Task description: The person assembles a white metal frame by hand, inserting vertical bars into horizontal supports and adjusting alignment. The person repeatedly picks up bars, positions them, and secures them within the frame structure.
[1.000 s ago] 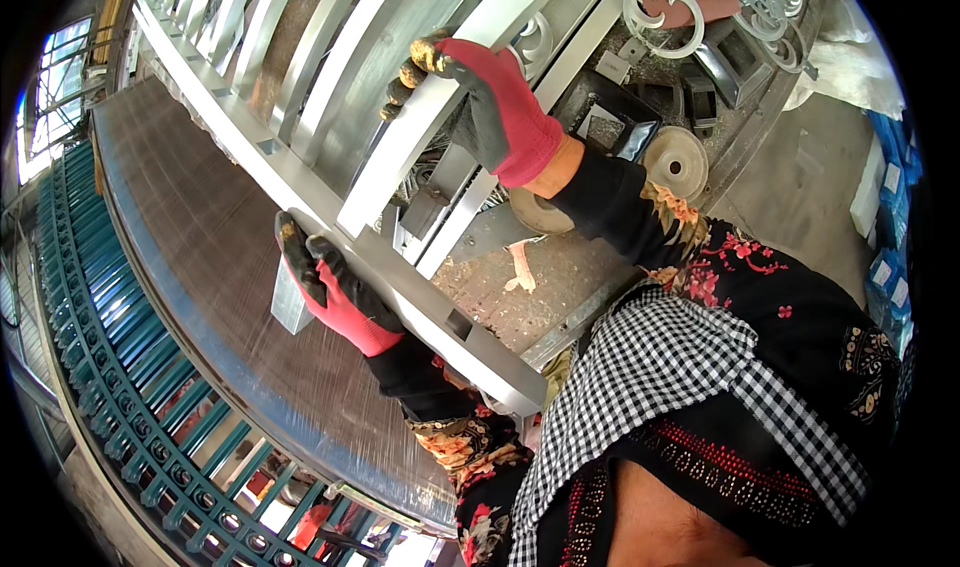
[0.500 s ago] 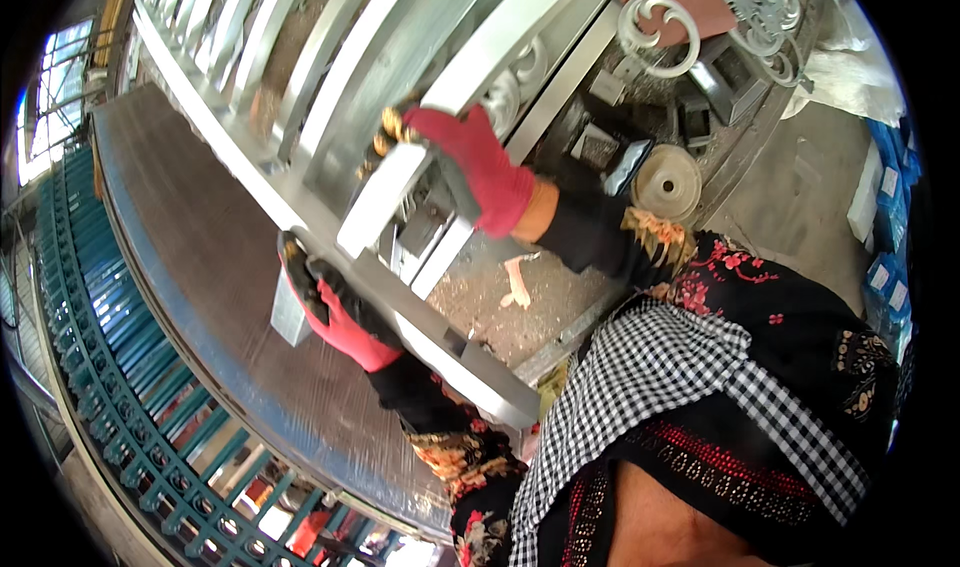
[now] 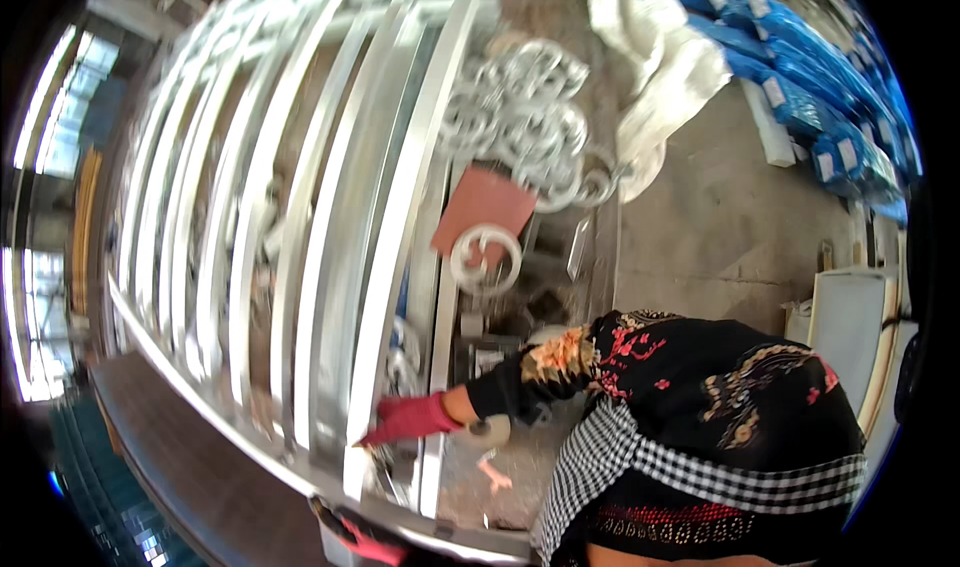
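A silvery metal frame with several parallel bars takes up the left and middle. My right hand (image 3: 415, 419), in a red glove, is closed round the lower end of its rightmost long bar (image 3: 392, 267); the bar partly hides the fingertips. At the bottom edge, my left hand (image 3: 358, 535), in a red glove with dark fingers, is closed at the frame's end rail (image 3: 240, 449). A short piece of metal tube (image 3: 336, 545) shows just below that hand, and the lower part of the hand is partly cut off.
Ring-shaped scroll ornaments (image 3: 540, 117), a reddish-brown plate (image 3: 484, 212) and a pale ring (image 3: 486, 260) lie right of the bars. White sheeting (image 3: 650, 57) and blue-wrapped bundles (image 3: 790, 67) are at the far right. A dark brown board (image 3: 190, 457) lies at lower left.
My view has swung toward the far right, so more of the frame and the blue bundles show. Both hands now appear lower in view, still at the bar end and the end rail.
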### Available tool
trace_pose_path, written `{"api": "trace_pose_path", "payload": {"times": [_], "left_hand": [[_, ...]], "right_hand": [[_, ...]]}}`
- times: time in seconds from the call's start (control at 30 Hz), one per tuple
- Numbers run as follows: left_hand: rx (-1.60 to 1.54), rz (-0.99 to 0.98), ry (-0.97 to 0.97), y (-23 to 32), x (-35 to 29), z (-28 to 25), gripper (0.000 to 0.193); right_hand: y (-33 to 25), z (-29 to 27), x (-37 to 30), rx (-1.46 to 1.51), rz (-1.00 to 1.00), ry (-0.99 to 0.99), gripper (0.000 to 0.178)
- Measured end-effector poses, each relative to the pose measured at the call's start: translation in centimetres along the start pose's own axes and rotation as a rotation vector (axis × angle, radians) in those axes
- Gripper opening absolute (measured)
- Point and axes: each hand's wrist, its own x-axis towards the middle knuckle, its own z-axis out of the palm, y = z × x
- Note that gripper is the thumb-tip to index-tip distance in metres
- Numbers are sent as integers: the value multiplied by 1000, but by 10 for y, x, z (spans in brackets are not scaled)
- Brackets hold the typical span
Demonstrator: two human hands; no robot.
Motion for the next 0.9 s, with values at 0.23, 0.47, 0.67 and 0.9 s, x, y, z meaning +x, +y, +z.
{"api": "trace_pose_path", "payload": {"times": [0.23,0.47,0.67,0.9], "left_hand": [[112,-15,-4,13,14,30,45],[118,47,-28,24,28,44,44],[56,78,4,-14,27,27,44],[-59,103,30,-140,15,18,44]], "right_hand": [[-70,-174,-57,239,421,-118,58],[-76,-297,-26,907,244,764,54],[-10,-281,53,1271,-197,839,26],[65,-267,46,964,-347,1058,17]]}}
